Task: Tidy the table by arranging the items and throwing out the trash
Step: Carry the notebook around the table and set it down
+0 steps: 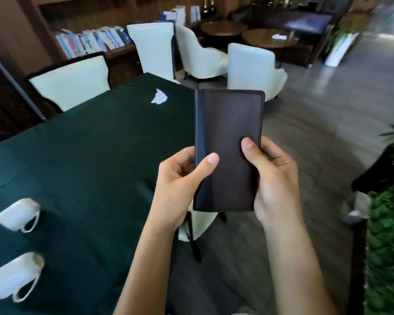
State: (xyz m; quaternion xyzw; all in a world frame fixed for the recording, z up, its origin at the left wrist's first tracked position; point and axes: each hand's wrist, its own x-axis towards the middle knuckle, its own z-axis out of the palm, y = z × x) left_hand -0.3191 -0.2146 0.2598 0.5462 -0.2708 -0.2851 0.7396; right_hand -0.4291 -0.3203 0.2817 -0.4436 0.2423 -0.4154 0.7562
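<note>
Closed dark brown leather folder [229,146] gripped by left hand [180,185] and right hand [273,180], beside green-clothed table [89,155]. Still on table: two white mugs [18,214], crumpled white paper scrap [159,97]. Tidying unfinished.

Dark leather folder [229,142], closed, upright, held off-tabletop; two white mugs [17,213] [14,277] on their sides; white scrap [159,96], possibly tissue.
</note>
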